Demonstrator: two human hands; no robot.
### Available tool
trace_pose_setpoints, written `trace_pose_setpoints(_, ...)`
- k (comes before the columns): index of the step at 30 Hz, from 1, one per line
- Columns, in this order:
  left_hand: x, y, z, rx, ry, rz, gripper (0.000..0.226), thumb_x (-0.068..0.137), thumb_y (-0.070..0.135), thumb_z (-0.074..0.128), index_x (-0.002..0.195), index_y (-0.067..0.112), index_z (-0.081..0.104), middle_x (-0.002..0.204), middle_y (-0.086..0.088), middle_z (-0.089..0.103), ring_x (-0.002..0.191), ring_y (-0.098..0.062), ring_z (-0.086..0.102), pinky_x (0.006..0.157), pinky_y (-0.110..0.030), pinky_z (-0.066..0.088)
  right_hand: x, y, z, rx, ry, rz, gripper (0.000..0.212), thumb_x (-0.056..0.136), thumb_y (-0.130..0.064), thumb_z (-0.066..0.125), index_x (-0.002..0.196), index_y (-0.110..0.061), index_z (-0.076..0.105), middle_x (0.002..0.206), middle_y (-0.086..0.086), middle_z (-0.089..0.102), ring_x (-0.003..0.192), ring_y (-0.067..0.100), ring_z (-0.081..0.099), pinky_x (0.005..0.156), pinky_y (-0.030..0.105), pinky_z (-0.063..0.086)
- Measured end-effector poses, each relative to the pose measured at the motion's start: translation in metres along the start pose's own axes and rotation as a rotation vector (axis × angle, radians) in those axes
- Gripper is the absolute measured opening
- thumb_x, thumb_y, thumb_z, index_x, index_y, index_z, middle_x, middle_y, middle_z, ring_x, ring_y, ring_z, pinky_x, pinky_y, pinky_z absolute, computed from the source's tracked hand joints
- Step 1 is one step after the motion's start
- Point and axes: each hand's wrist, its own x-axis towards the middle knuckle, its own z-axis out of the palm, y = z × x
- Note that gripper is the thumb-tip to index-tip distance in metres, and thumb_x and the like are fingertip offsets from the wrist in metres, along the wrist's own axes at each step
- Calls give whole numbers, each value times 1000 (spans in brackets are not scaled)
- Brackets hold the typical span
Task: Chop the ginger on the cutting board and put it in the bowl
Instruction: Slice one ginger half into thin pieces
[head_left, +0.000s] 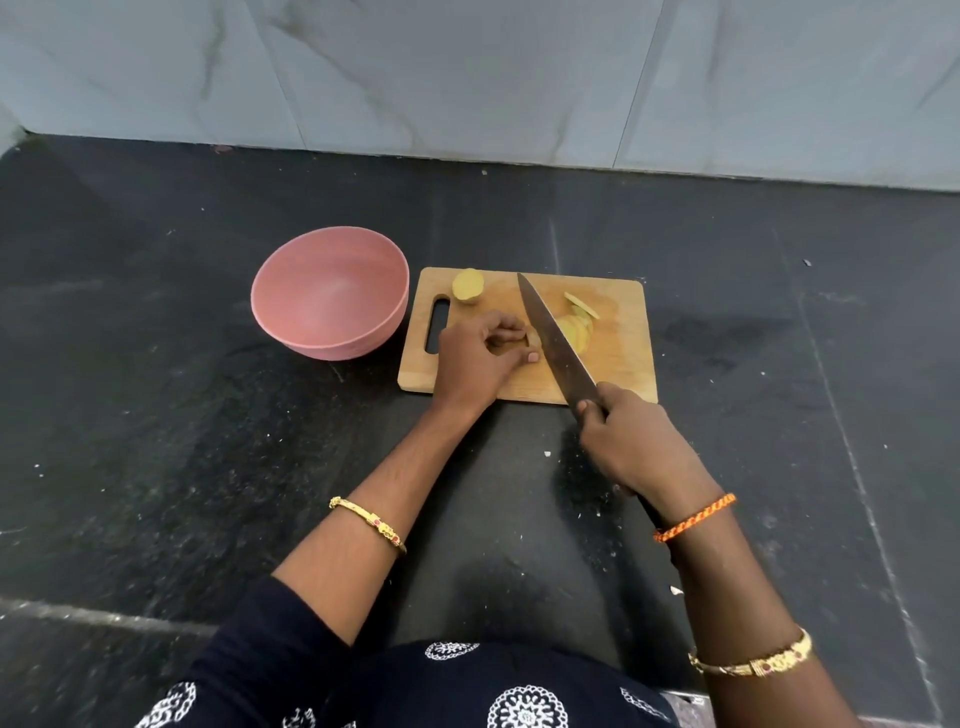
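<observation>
A wooden cutting board (618, 358) lies on the dark counter. My left hand (475, 361) pinches a piece of ginger (534, 340) on the board, fingers curled round it. My right hand (631, 439) grips the handle of a long knife (553, 338), whose blade lies across the board just right of the held ginger. Several pale yellow ginger slices (579, 325) lie right of the blade. A separate ginger chunk (467, 286) sits at the board's far left corner. The pink bowl (291, 332), empty, stands left of the board.
The black stone counter (156, 415) stretches wide on both sides, with small white specks near its front. A grey marbled tile wall (467, 78) rises behind it. The board has a handle slot (436, 325) at its left end.
</observation>
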Motion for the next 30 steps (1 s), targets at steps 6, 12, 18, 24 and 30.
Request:
trace_pose_setpoints(6,1,0,0,13,-4,4,35,67,14,82,99,11,70,94,1,71,82,4,61,71,4,39,1,0,-1,14,41,-14,23,99,-29,36,106,-15,53,92,12,60,85,31,61,79,45,54)
trace_pose_setpoints(12,2,0,-1,24,-8,11,33,67,15,82,98,14,70,92,4,71,86,-1,64,73,1,42,9,-3,2,-20,45,-38,23,99,-28,37,105,-14,54,94,13,61,85,30,59,73,35,49)
trace_pose_setpoints(18,4,0,-2,21,-36,11,30,70,9,79,98,11,71,93,0,72,86,-3,64,74,2,41,16,-9,4,-51,40,-50,22,99,-25,36,110,-14,51,91,11,57,82,28,57,70,34,45)
trace_pose_setpoints(24,6,2,-2,21,-34,-2,30,73,5,76,102,9,70,95,0,72,84,0,63,72,4,40,18,-9,8,-49,17,-52,19,100,-24,35,109,-12,48,91,13,55,79,28,55,68,34,44)
trace_pose_setpoints(30,5,3,-1,9,-24,-2,31,74,4,75,103,8,70,92,0,72,79,5,62,77,-2,46,9,-3,16,-37,-4,-16,18,100,-26,35,101,-11,45,92,15,56,83,31,56,76,41,50)
